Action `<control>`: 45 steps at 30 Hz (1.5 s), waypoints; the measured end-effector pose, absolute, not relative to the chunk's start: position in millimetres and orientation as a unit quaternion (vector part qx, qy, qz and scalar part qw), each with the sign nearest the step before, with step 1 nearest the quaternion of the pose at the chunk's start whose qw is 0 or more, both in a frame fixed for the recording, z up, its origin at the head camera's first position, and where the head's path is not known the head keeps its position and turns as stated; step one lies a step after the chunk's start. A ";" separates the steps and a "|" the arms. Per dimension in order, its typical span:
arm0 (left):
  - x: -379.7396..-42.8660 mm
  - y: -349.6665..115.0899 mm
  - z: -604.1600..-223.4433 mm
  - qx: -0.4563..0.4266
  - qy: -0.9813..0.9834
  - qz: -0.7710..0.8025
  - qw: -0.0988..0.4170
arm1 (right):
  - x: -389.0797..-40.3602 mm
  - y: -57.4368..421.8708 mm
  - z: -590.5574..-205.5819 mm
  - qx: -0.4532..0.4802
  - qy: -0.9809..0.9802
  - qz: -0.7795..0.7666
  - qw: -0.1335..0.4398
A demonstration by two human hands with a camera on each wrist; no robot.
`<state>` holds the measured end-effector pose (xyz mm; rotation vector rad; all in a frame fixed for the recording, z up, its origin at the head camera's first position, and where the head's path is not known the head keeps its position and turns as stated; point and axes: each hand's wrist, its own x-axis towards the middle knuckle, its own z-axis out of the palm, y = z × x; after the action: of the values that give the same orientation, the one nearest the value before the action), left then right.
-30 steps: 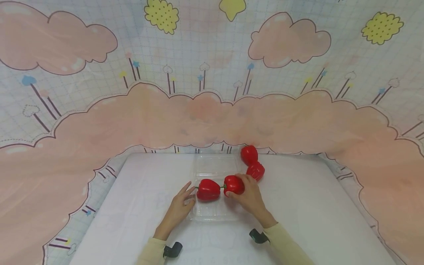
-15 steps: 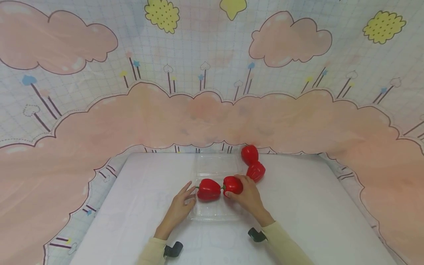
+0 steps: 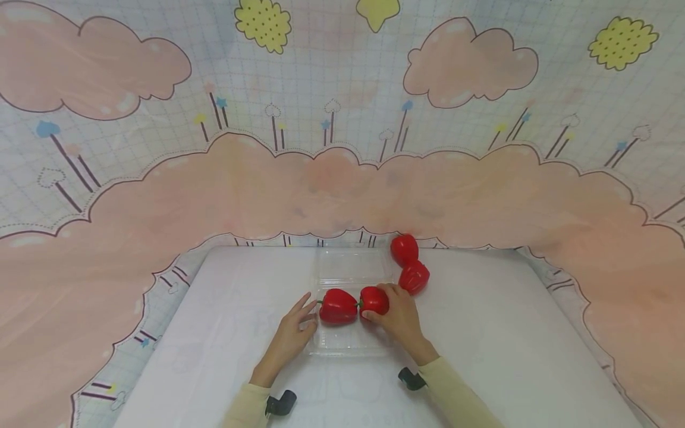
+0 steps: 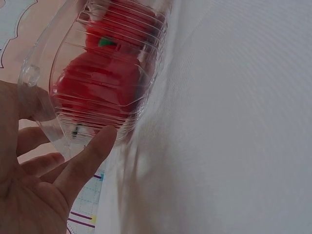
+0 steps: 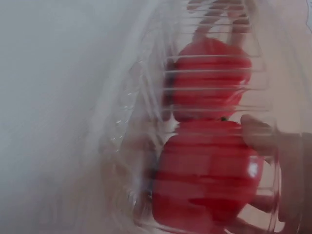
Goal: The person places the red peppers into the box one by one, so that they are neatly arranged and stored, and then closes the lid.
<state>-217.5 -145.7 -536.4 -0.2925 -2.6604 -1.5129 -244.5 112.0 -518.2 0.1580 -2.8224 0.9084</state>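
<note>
A clear plastic clamshell box [image 3: 342, 343] lies on the table with two red bell peppers in its tray. The left pepper [image 3: 338, 308] lies on its side, green stem pointing left. My right hand [image 3: 402, 315] grips the right pepper [image 3: 373, 301], whose stem end meets the left pepper. Through the box wall, the right wrist view shows this pepper [image 5: 207, 180] with fingers around it, blurred. My left hand [image 3: 291, 330] touches the box's left end with fingers spread. In the left wrist view its thumb [image 4: 92, 153] rests against the ribbed wall.
The box's lid [image 3: 353, 264] lies folded back behind the tray. Two more red bell peppers, one at the back [image 3: 404, 249] and one nearer [image 3: 414, 278], sit right of the lid. The white table [image 3: 497, 333] extends to both sides; a cloud-patterned cloth [image 3: 332, 190] hangs behind.
My right hand has shifted slightly left with its pepper, closing the gap to the left pepper. My left hand stays nearly still at the box's end.
</note>
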 end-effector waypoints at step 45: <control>-219.5 -146.5 -541.4 -0.093 -0.872 -0.479 0.034 | -226.1 157.8 -458.8 0.104 -0.923 0.369 -0.013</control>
<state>-219.5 -146.5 -541.4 -0.2872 -2.6826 -1.4728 -226.1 157.8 -458.8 0.3306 -2.9252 1.1695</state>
